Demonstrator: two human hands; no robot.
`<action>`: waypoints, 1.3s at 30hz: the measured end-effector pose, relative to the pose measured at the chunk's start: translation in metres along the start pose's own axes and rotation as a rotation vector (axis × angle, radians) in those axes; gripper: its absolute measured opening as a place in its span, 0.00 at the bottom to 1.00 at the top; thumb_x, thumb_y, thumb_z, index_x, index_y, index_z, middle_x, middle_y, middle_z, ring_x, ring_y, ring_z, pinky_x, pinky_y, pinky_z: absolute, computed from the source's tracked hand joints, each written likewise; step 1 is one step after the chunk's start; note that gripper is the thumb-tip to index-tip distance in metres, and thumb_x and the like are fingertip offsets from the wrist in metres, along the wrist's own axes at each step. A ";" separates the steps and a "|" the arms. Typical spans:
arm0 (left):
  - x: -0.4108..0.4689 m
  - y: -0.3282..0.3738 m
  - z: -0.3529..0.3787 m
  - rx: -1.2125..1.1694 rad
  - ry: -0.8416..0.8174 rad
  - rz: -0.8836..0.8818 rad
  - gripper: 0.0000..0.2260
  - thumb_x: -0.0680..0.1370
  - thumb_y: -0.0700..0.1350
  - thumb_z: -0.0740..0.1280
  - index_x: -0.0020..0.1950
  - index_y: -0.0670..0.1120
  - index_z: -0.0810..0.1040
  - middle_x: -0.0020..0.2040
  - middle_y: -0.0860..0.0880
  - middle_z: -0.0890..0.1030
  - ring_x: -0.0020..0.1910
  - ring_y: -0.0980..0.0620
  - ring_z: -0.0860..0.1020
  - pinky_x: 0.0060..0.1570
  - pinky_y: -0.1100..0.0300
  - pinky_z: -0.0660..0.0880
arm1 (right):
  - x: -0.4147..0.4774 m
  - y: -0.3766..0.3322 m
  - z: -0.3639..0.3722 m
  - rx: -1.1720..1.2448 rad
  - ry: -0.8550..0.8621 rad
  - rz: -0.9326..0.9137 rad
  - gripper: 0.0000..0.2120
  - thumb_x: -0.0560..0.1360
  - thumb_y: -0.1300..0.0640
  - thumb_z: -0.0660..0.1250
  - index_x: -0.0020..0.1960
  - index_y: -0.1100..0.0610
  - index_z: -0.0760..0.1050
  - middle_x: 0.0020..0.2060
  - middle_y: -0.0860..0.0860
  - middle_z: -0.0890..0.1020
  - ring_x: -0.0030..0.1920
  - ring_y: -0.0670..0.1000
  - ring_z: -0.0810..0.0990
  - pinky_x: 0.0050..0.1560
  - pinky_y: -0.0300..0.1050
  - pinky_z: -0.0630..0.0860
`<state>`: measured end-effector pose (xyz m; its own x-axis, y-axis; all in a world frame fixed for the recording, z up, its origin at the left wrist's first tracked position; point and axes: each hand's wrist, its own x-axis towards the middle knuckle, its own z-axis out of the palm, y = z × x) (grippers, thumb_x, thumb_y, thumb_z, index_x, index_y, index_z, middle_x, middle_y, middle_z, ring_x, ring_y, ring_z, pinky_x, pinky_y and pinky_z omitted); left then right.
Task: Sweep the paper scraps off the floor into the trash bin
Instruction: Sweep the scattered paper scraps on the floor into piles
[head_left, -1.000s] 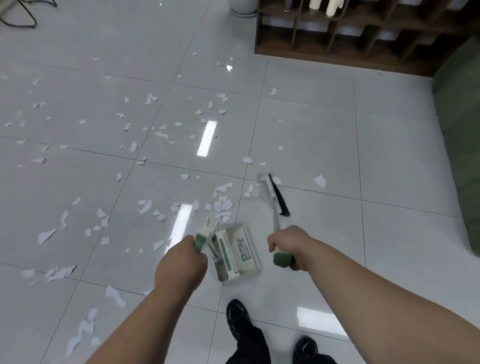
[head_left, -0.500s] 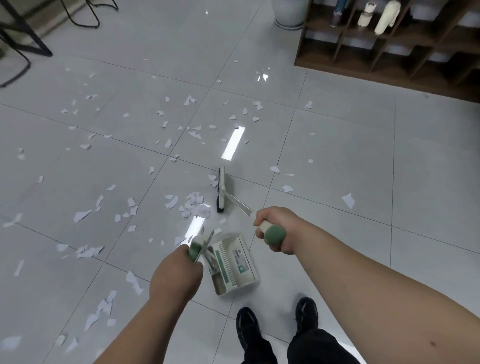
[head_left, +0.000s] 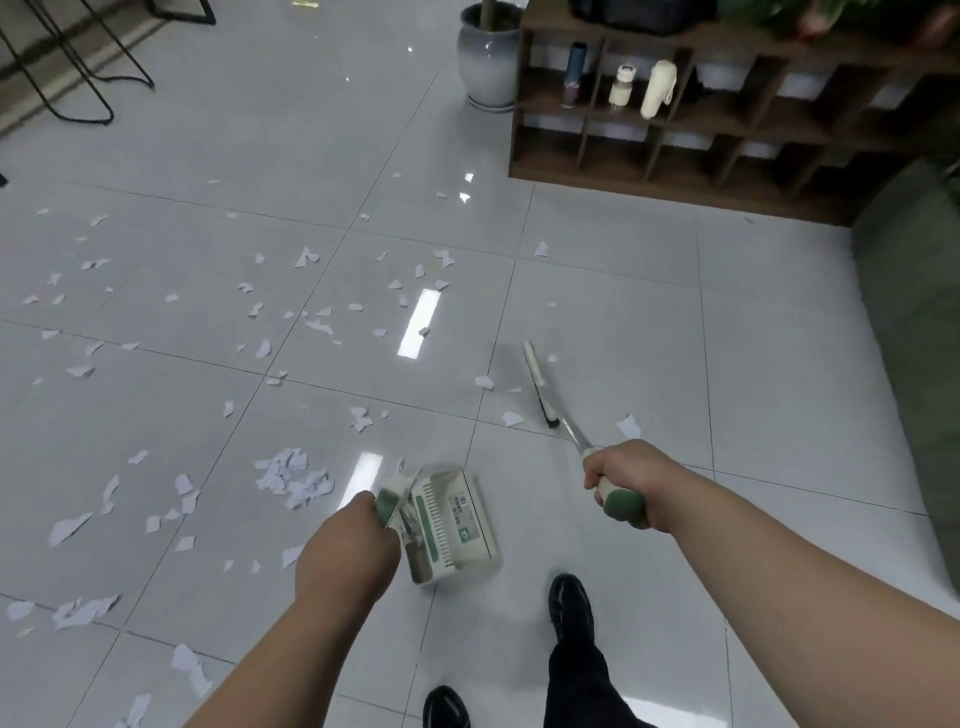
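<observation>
Head view: left hand (head_left: 345, 556) gripped the green handle of the dustpan (head_left: 457, 525), held low at near centre. The right hand (head_left: 623, 480) gripped the green-ended handle of the broom (head_left: 540, 387), bristle head down on the floor (head_left: 675, 338), farther off. Paper scraps (head_left: 293, 475) lay scattered over the left and far tiles, with a small heap just left of the dustpan and a few pieces beside the broom head.

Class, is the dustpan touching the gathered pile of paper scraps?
Apart. The head view shows bare floor between the dustpan and the pile.
</observation>
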<state>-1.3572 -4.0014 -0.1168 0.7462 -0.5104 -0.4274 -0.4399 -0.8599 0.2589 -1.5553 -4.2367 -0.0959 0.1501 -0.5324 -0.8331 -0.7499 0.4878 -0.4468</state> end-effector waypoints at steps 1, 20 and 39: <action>0.004 0.014 0.004 0.021 -0.005 0.009 0.03 0.75 0.41 0.58 0.45 0.49 0.70 0.38 0.52 0.76 0.37 0.50 0.75 0.35 0.57 0.71 | 0.009 0.002 -0.018 0.003 0.024 0.012 0.13 0.66 0.65 0.68 0.50 0.61 0.76 0.38 0.59 0.80 0.32 0.55 0.75 0.31 0.38 0.67; 0.051 0.169 0.021 0.032 0.045 -0.122 0.05 0.74 0.38 0.58 0.43 0.48 0.71 0.36 0.48 0.78 0.35 0.48 0.76 0.34 0.57 0.71 | 0.096 -0.033 -0.094 0.023 -0.136 0.085 0.07 0.68 0.66 0.63 0.44 0.59 0.72 0.37 0.56 0.73 0.33 0.54 0.68 0.30 0.38 0.62; 0.090 0.141 -0.019 -0.053 0.120 -0.273 0.05 0.74 0.39 0.59 0.41 0.48 0.70 0.36 0.48 0.77 0.34 0.48 0.75 0.32 0.58 0.69 | 0.122 -0.147 -0.046 0.062 -0.452 0.045 0.11 0.68 0.65 0.66 0.49 0.57 0.75 0.29 0.56 0.78 0.20 0.49 0.70 0.25 0.36 0.62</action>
<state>-1.3422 -4.1684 -0.1027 0.8883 -0.2539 -0.3827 -0.1909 -0.9620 0.1951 -1.4564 -4.4056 -0.1169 0.3948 -0.1609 -0.9046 -0.7242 0.5513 -0.4142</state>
